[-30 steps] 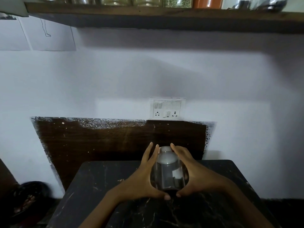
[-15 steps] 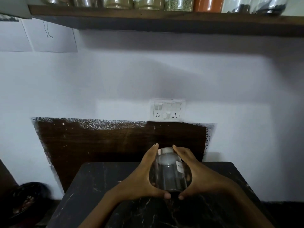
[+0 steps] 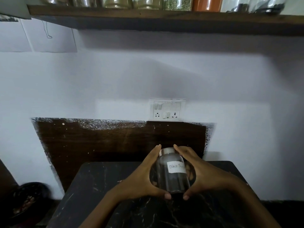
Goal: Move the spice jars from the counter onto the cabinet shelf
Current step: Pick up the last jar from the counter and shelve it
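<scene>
A clear glass spice jar (image 3: 171, 176) with a silver lid and a white handwritten label holds dark contents at its bottom. It is above the far part of the black marble counter (image 3: 98, 186). My left hand (image 3: 143, 178) cups its left side and my right hand (image 3: 202, 173) cups its right side, thumbs under the base. High above runs the wooden cabinet shelf (image 3: 164, 18), where several spice jars (image 3: 148, 2) stand in a row, an orange one (image 3: 207, 4) among them.
A white switch and socket plate (image 3: 167, 109) is on the wall above a dark wooden backsplash (image 3: 98, 142). Paper sheets (image 3: 52, 37) hang at upper left. A dark bowl (image 3: 24, 201) with something in it sits low at the left.
The jar has turned in my hands so that its white label now faces me. It sits slightly higher in my grip, tilted a little.
</scene>
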`<state>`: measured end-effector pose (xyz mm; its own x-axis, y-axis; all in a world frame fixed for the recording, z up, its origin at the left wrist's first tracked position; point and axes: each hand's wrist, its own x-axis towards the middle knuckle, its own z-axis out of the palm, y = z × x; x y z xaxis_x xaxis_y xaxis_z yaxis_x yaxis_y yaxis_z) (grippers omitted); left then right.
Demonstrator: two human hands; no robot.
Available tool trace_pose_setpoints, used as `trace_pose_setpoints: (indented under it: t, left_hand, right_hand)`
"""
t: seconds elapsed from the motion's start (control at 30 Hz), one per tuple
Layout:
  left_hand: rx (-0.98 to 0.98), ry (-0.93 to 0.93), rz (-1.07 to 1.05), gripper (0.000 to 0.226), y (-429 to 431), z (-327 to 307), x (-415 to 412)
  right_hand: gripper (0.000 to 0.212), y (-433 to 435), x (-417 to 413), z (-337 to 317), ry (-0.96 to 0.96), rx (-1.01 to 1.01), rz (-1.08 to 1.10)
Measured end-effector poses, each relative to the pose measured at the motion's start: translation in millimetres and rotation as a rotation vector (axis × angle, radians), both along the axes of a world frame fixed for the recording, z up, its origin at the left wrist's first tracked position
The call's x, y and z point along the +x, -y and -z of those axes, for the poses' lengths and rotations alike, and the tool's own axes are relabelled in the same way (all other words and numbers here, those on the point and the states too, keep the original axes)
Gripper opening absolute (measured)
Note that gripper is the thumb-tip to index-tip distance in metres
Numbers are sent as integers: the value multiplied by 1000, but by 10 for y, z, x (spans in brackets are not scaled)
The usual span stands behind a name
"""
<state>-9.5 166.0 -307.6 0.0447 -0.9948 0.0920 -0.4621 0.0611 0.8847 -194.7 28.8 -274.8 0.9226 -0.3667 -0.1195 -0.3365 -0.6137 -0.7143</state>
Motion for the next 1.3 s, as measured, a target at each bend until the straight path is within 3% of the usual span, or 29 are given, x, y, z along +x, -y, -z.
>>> trace_pose_setpoints:
  t: [0.1,0.33,0.57,0.77,0.93,1.17,1.3]
  left_hand:
    - [-23,94,-9,124,33,-11,0]
    - [-24,13,26,123,44,-35,23]
    - [-51,123,31,125,127,-170,57]
    - [-263,448,32,122,495,-972,100]
    - [-481,513,91,121,907,-1671,30]
    - [-668,809,62,114,1297,-2487,-210]
    - [-768,1179,-292,102,1541,-2827,-115]
  right_hand:
    - [132,-16,32,30,10,-22,8]
    - [132,-33,36,5,32,-37,14]
    - [133,6,28,-134,47,-133,25]
    - [136,204,16,-820,169,-478,106]
    - [136,404,-91,-1491,295,-741,208]
    - [136,724,-315,-2202,386,-1002,348]
    - [138,901,-565,-2495,424,-1109,414]
